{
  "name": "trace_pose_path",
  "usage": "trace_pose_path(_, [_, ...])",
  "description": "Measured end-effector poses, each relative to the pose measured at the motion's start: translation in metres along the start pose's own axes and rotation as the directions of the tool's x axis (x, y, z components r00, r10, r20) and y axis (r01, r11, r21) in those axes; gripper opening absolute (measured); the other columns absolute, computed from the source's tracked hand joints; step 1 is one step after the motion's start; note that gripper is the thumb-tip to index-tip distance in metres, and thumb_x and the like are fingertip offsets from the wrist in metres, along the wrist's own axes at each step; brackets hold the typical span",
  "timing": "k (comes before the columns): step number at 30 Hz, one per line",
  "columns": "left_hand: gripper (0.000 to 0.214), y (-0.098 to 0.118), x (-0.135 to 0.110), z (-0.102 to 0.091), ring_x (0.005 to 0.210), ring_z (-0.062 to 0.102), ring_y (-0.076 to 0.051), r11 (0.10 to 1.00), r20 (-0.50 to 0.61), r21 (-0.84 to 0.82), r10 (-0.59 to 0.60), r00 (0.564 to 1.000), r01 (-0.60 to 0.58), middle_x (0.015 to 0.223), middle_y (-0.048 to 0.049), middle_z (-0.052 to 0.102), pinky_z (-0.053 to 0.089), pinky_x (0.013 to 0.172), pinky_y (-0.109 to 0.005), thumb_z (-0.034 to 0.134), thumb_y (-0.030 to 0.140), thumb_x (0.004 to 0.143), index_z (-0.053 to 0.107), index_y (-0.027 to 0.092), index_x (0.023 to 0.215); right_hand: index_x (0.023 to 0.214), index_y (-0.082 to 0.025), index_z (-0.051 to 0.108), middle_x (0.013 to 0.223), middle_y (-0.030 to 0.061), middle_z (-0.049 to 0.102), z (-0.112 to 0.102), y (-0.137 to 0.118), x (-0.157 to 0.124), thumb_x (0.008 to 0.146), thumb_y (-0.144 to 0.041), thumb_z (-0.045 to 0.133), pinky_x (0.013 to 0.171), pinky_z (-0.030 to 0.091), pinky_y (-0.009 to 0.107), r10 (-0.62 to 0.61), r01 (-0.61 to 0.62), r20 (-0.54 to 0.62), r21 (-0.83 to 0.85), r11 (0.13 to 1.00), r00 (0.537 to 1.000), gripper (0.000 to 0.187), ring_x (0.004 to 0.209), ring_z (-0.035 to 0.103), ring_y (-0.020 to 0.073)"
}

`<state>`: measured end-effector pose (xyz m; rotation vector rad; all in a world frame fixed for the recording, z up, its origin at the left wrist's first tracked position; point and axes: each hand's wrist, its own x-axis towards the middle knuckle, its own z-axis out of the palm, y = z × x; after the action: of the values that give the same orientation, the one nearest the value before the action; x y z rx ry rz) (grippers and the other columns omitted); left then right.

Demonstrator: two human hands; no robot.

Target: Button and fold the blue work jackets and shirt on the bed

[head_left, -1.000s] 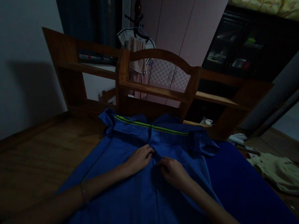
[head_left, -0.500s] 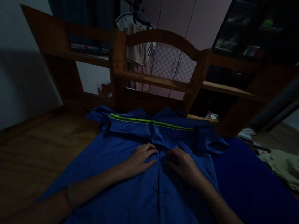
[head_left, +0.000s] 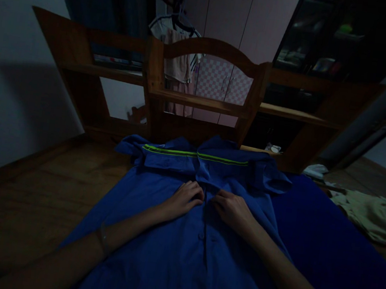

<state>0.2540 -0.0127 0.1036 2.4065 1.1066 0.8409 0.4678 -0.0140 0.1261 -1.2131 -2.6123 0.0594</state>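
Observation:
A blue shirt (head_left: 153, 238) with yellow-green stripes across the chest lies spread out, its collar end towards the wooden headboard. My left hand (head_left: 188, 196) rests on the left side of the front opening, thumb and fingers closed together at the edge, where a button showed earlier. Just across the opening, my right hand (head_left: 230, 207) has its fingers curled and pinched on the other front edge. The fingertips of both hands nearly meet. Below them a button (head_left: 201, 235) shows on the left front, with a buttonhole (head_left: 214, 239) opposite it.
A wooden headboard (head_left: 198, 102) with shelves stands behind the shirt. Bare wooden boards (head_left: 44, 178) lie to the left and a dark blue cloth (head_left: 328, 245) to the right. Clothes (head_left: 178, 63) hang on a rack beyond. A pale cloth (head_left: 374, 216) lies at far right.
My left thumb has closed in towards its fingers, covering the button. My right fingers have drawn together into a pinch at the opening. The view has shifted slightly.

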Motion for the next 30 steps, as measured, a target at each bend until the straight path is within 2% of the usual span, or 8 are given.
trace_pose_path(4, [0.011, 0.001, -0.002, 0.002, 0.092, 0.049, -0.019, 1.0, -0.027, -0.002, -0.023, 0.999, 0.022, 0.094, -0.0039, 0.056, 0.039, 0.084, -0.033, 0.051, 0.028, 0.087, 0.055, 0.02, 0.094, 0.094, -0.023, 0.067, 0.093, 0.0033, 0.064, 0.0, -0.001, 0.001, 0.089, -0.022, 0.045, 0.068, 0.04, 0.023, -0.001, 0.001, 0.005, -0.009, 1.0, 1.0, 0.023, 0.08, 0.061, 0.0147])
trace_pose_path(11, [0.024, -0.003, -0.005, 0.004, 0.103, 0.048, -0.02, 1.0, -0.047, -0.001, -0.008, 0.999, 0.008, 0.109, -0.0053, 0.052, 0.038, 0.092, -0.034, 0.05, 0.027, 0.087, 0.053, 0.024, 0.111, 0.096, -0.025, 0.067, 0.096, 0.0016, 0.063, -0.001, 0.0, 0.0, 0.089, -0.022, 0.045, 0.068, 0.041, 0.022, 0.01, -0.01, -0.015, 0.0, 1.0, 1.0, 0.023, 0.079, 0.061, 0.0138])
trace_pose_path(15, [0.018, -0.003, -0.004, 0.002, 0.1, 0.05, -0.02, 0.999, -0.046, -0.033, -0.012, 0.999, 0.011, 0.103, -0.0051, 0.054, 0.04, 0.09, -0.034, 0.05, 0.026, 0.087, 0.056, 0.022, 0.104, 0.095, -0.023, 0.068, 0.097, 0.0032, 0.061, 0.0, -0.003, -0.002, 0.09, -0.025, 0.044, 0.071, 0.043, 0.023, 0.011, -0.011, -0.002, 0.022, 1.0, 1.0, 0.025, 0.078, 0.06, 0.0133])
trace_pose_path(19, [0.011, -0.003, -0.002, 0.001, 0.093, 0.051, -0.019, 0.997, -0.061, -0.068, -0.024, 0.998, 0.02, 0.096, -0.0042, 0.056, 0.042, 0.085, -0.033, 0.052, 0.027, 0.085, 0.057, 0.021, 0.093, 0.102, -0.023, 0.066, 0.098, 0.0053, 0.058, 0.002, -0.004, -0.005, 0.09, -0.027, 0.043, 0.074, 0.044, 0.025, 0.009, -0.008, -0.015, 0.079, 0.997, 1.0, 0.027, 0.08, 0.06, 0.0137])
trace_pose_path(22, [0.008, -0.002, -0.002, 0.001, 0.091, 0.052, -0.019, 0.996, -0.079, -0.089, -0.025, 0.997, 0.018, 0.093, -0.0031, 0.057, 0.042, 0.084, -0.032, 0.053, 0.026, 0.085, 0.056, 0.021, 0.09, 0.107, -0.024, 0.065, 0.097, 0.0056, 0.058, 0.005, -0.002, -0.005, 0.09, -0.027, 0.044, 0.074, 0.045, 0.026, 0.027, -0.019, -0.042, 0.192, 0.981, 0.999, 0.027, 0.081, 0.059, 0.0146])
trace_pose_path(24, [0.007, -0.003, -0.002, 0.001, 0.09, 0.053, -0.018, 0.992, -0.091, -0.118, -0.044, 0.995, 0.034, 0.091, -0.0026, 0.059, 0.042, 0.083, -0.031, 0.052, 0.026, 0.085, 0.056, 0.021, 0.089, 0.109, -0.024, 0.065, 0.096, 0.0054, 0.059, 0.005, 0.0, -0.003, 0.09, -0.028, 0.046, 0.074, 0.046, 0.025, 0.051, -0.024, -0.074, 0.325, 0.945, 0.996, 0.027, 0.082, 0.059, 0.0148])
trace_pose_path(27, [0.008, -0.005, 0.0, 0.001, 0.088, 0.056, -0.017, 0.968, -0.112, -0.233, -0.118, 0.987, 0.09, 0.091, -0.0019, 0.061, 0.043, 0.081, -0.03, 0.05, 0.025, 0.085, 0.056, 0.02, 0.09, 0.111, -0.024, 0.064, 0.098, 0.0049, 0.06, -0.002, 0.002, 0.001, 0.09, -0.032, 0.047, 0.077, 0.046, 0.026, 0.105, -0.017, -0.127, 0.554, 0.833, 0.986, 0.028, 0.088, 0.059, 0.0156])
trace_pose_path(30, [0.009, -0.007, 0.001, 0.004, 0.087, 0.059, -0.016, 0.895, -0.099, -0.422, -0.204, 0.974, 0.145, 0.091, -0.0021, 0.064, 0.045, 0.079, -0.028, 0.049, 0.023, 0.084, 0.056, 0.02, 0.091, 0.109, -0.024, 0.065, 0.102, 0.005, 0.061, -0.013, -0.001, 0.003, 0.09, -0.036, 0.048, 0.085, 0.045, 0.029, 0.151, 0.001, -0.163, 0.683, 0.73, 0.975, 0.029, 0.096, 0.057, 0.0169])
